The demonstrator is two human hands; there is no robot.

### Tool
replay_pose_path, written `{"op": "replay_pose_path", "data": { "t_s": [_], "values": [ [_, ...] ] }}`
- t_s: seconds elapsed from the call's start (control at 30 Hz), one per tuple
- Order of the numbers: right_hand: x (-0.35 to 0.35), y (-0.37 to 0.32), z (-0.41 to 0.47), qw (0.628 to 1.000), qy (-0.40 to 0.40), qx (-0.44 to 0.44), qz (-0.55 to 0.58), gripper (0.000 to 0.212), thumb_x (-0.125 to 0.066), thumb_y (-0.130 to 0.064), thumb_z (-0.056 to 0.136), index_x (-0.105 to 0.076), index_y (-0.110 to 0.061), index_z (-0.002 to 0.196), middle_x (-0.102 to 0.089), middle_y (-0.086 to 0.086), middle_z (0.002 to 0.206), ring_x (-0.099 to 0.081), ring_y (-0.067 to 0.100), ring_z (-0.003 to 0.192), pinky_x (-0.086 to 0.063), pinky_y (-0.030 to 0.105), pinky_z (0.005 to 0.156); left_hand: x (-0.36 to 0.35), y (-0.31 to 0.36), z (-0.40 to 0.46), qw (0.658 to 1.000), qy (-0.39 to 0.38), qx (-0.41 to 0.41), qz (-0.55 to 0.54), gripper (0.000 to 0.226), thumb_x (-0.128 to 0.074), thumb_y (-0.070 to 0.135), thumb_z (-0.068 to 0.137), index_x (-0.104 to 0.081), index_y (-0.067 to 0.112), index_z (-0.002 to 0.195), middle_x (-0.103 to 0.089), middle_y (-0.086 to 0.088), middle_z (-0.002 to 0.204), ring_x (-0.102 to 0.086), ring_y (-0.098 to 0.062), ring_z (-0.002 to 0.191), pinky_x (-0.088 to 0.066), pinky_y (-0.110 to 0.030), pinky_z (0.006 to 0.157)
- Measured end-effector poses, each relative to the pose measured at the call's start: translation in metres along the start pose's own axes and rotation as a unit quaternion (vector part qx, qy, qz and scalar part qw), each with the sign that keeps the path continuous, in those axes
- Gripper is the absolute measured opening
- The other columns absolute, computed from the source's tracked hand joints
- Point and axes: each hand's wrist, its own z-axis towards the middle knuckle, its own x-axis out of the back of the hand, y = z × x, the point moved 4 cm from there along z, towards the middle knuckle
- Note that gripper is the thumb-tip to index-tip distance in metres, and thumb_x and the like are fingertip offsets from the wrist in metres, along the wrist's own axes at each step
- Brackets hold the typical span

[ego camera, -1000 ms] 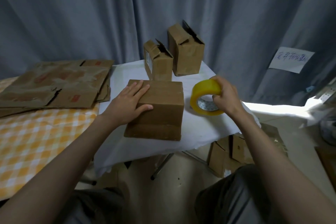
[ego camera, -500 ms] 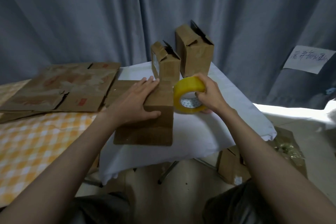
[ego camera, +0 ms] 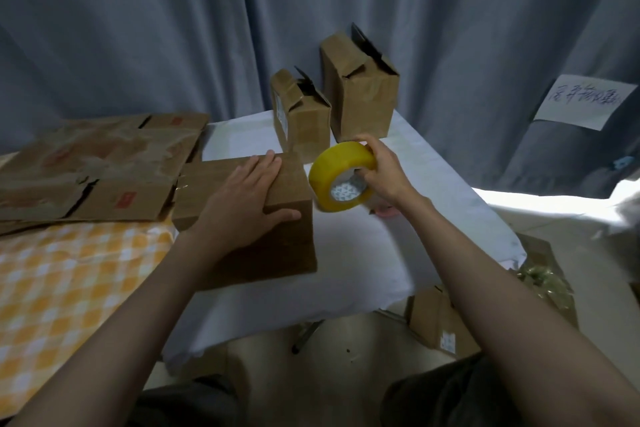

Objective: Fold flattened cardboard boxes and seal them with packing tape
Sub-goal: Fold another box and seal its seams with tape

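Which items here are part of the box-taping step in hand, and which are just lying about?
In use:
- closed cardboard box, left hand pressing flat on top
- yellow tape roll, gripped by right hand
- flattened boxes, stacked at left

Lying about:
- two upright boxes at the table's back
- paper note on the curtain
- cardboard on the floor

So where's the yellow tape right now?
In the head view the yellow tape roll is near the middle, held up by the right hand, just right of the cardboard box under the left hand.
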Motion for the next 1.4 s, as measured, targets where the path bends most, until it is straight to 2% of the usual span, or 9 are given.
{"op": "replay_pose_path", "data": {
  "t_s": [0.13,0.27,0.4,0.53,0.63,0.73,0.97,1.2,1.4],
  "values": [
    [0.007,0.033,-0.009,0.994,0.021,-0.107,-0.018,0.070,-0.081,-0.026,0.080,-0.042,-0.019,0.138,-0.054,0.007,0.120,-0.053,0.026,0.113,-0.051,0.040,0.090,0.001,0.000,0.000,1.000,-0.003,-0.002,-0.001,0.111,-0.029,0.086,0.073,0.000,0.023,0.160,0.005,0.004,0.168,0.003,-0.016,0.154,-0.003,-0.038,0.122],
    [0.011,0.062,-0.033,0.978,-0.018,-0.155,-0.139,0.065,-0.084,-0.049,0.074,-0.064,-0.014,0.126,-0.063,0.011,0.119,-0.059,0.029,0.111,-0.052,0.046,0.095,0.001,0.001,0.000,1.000,-0.004,-0.001,-0.004,0.111,-0.031,0.085,0.073,-0.001,0.023,0.160,0.004,0.004,0.168,0.002,-0.016,0.154,-0.002,-0.038,0.122],
    [0.006,0.061,-0.045,0.974,-0.027,-0.126,-0.187,0.021,-0.085,-0.030,0.077,-0.065,-0.025,0.082,-0.064,0.008,0.100,-0.063,0.028,0.095,-0.055,0.043,0.083,0.008,0.002,-0.001,1.000,-0.019,-0.006,-0.010,0.116,-0.037,0.086,0.071,-0.001,0.022,0.160,0.001,0.002,0.168,0.000,-0.017,0.154,-0.005,-0.039,0.125],
    [0.012,0.048,-0.056,0.977,0.023,-0.160,-0.136,0.012,-0.071,-0.014,0.084,-0.059,-0.016,0.083,-0.064,0.007,0.090,-0.063,0.029,0.082,-0.055,0.046,0.074,0.030,0.010,0.005,0.999,-0.046,0.013,-0.010,0.115,-0.040,0.094,0.067,-0.022,0.024,0.157,-0.021,0.001,0.164,-0.024,-0.021,0.148,-0.025,-0.043,0.119],
    [0.018,0.027,-0.065,0.984,0.088,-0.150,-0.027,0.009,-0.066,-0.015,0.092,-0.058,-0.011,0.091,-0.063,0.008,0.083,-0.064,0.027,0.063,-0.054,0.037,0.054,0.049,0.017,0.030,0.997,0.020,-0.030,-0.062,0.077,-0.045,0.081,0.083,-0.050,0.026,0.135,-0.050,0.001,0.138,-0.048,-0.018,0.123,-0.044,-0.039,0.101],
    [0.020,0.005,-0.071,0.982,0.145,-0.100,0.071,0.012,-0.069,-0.016,0.091,-0.059,-0.010,0.092,-0.063,0.007,0.079,-0.056,0.019,0.054,-0.045,0.025,0.048,0.056,0.026,0.064,0.983,0.052,-0.110,-0.136,0.030,-0.060,0.045,0.096,-0.062,0.027,0.120,-0.061,0.005,0.123,-0.054,-0.010,0.113,-0.046,-0.033,0.098],
    [0.009,-0.022,-0.073,0.969,0.196,-0.015,0.150,0.012,-0.064,-0.015,0.094,-0.067,-0.018,0.106,-0.067,0.000,0.098,-0.066,0.016,0.087,-0.061,0.036,0.072,0.041,0.029,0.121,0.967,-0.025,-0.121,-0.222,0.014,-0.080,0.023,0.083,-0.077,0.017,0.095,-0.074,0.008,0.084,-0.065,0.005,0.076,-0.044,-0.007,0.070],
    [-0.010,-0.045,-0.067,0.966,0.230,0.039,0.115,0.014,-0.074,-0.018,0.089,-0.069,-0.017,0.101,-0.067,-0.004,0.087,-0.064,0.011,0.082,-0.052,0.018,0.069,0.019,0.011,0.128,0.944,0.020,-0.085,-0.319,0.017,-0.083,0.034,0.079,-0.080,0.019,0.086,-0.075,-0.004,0.078,-0.067,-0.025,0.077,-0.052,-0.035,0.070],
    [-0.027,-0.059,-0.055,0.960,0.258,0.087,0.066,0.013,-0.078,-0.020,0.086,-0.068,-0.013,0.091,-0.063,-0.001,0.075,-0.054,0.010,0.068,-0.042,0.018,0.060,0.018,0.020,0.130,0.939,0.006,-0.089,-0.333,0.005,-0.079,0.031,0.082,-0.078,0.027,0.079,-0.070,0.009,0.072,-0.058,-0.004,0.068,-0.048,-0.028,0.066]
  ]
}}
